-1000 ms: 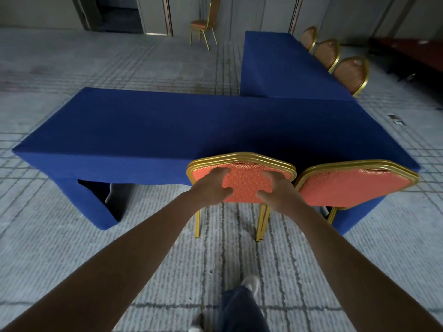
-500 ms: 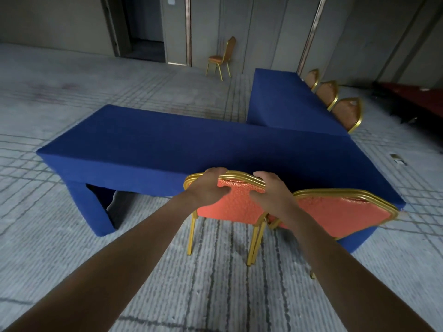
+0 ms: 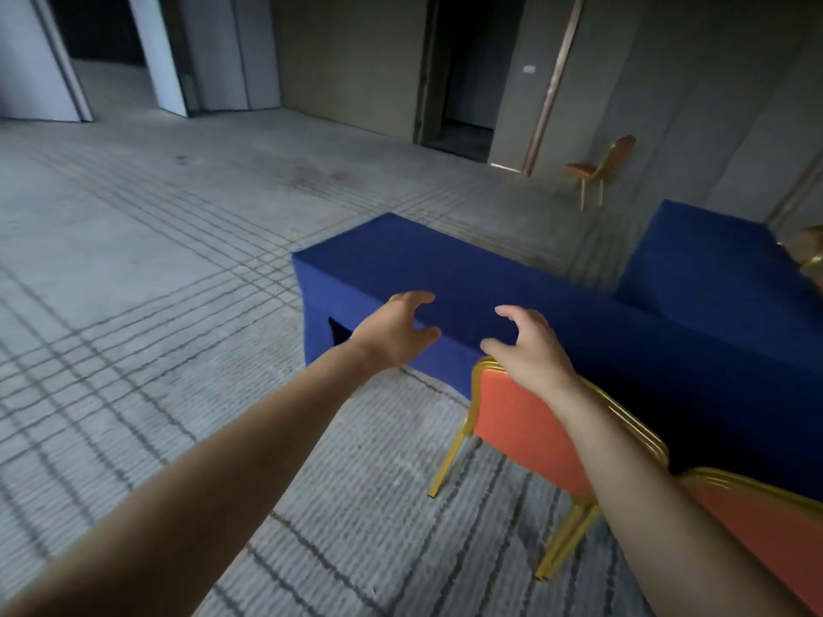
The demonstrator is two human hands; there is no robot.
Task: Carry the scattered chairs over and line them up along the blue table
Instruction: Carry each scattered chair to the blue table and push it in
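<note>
You have one view, worn on your head, looking forward and down along both outstretched forearms. Your left hand (image 3: 392, 334) and right hand (image 3: 530, 349) sit mid-frame, close to the lens. The blue table (image 3: 556, 313) runs just beyond them toward the right, with the floor (image 3: 133, 305) and a far doorway (image 3: 463, 104) behind.

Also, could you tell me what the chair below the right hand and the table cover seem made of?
Chair: thin gold frame with a sheen, probably painted metal; orange back looks matte, fabric or vinyl, unclear. Table cover: dull blue cloth, seemingly fitted fabric, no shine.
</note>
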